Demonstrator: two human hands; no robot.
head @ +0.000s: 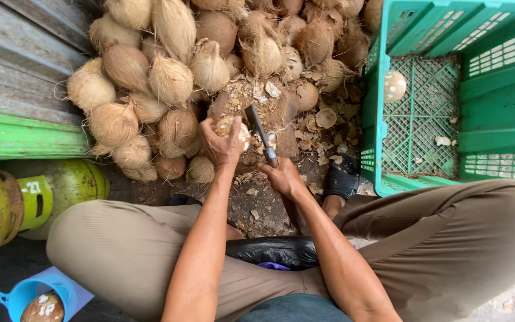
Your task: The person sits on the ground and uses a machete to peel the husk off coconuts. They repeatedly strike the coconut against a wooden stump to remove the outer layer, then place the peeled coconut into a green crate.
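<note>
Your left hand point(222, 145) is closed around a partly peeled coconut point(233, 130) in the middle of the frame, pressing it on a wooden chopping block point(239, 98). Your right hand point(282, 177) is closed on the handle of a cleaver point(258, 132); its blade lies just beside the coconut. Husked coconuts point(171, 80) are piled in the upper left. A green plastic crate point(496, 101) stands at the right.

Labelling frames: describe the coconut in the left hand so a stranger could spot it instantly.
Start at the big pile of husked coconuts at top centre, then drop to its lower edge, beside the wooden chopping block. There the left hand grips one coconut with the knife beside it: the only one being held, and paler than the brown, fibrous pile.
</note>
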